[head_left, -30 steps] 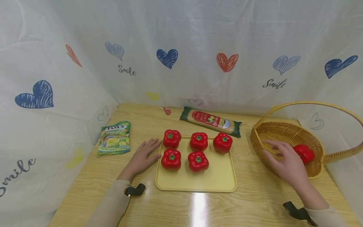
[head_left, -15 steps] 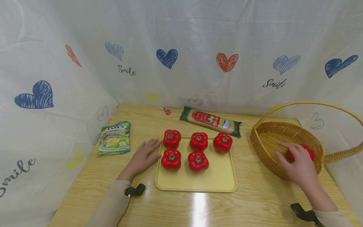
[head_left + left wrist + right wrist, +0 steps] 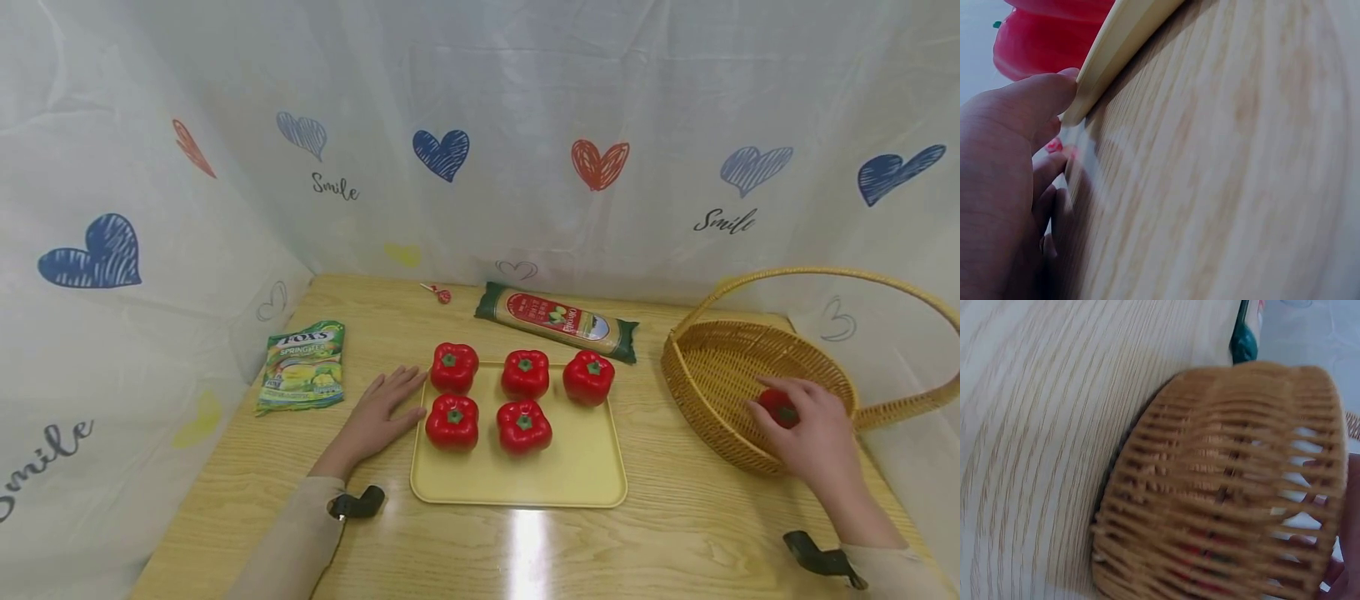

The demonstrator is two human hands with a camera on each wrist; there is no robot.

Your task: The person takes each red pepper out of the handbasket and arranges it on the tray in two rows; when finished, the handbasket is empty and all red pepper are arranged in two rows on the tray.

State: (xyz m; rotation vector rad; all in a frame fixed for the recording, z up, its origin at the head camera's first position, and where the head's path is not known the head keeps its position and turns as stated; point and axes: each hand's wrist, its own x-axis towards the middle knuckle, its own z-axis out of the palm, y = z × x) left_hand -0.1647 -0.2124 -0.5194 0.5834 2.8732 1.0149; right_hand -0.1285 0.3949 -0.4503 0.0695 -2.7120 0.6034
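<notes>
In the head view, my left hand (image 3: 381,412) rests on the table with its fingers spread, its thumb at the left edge of the yellow tray (image 3: 577,467). The left wrist view shows the thumb against the tray rim (image 3: 1110,59). On the tray stand several red bell peppers (image 3: 524,427), stems up. My right hand (image 3: 817,429) reaches into the wicker basket (image 3: 693,396), thumb and fingers curled round another red bell pepper (image 3: 776,406) with its green stem showing between them. From the right wrist, the woven basket wall (image 3: 1222,481) hides most of that pepper.
A green candy bag (image 3: 303,367) lies left of the tray. Behind the tray are a lollipop (image 3: 442,295) and a pack of spaghetti (image 3: 557,321). The basket's tall handle (image 3: 825,272) arches over its opening. A printed curtain (image 3: 517,208) borders the table.
My right hand has moved right and down over the pepper in the basket and closed round it. That pepper has shifted left, its stem now visible. My left hand stays still.
</notes>
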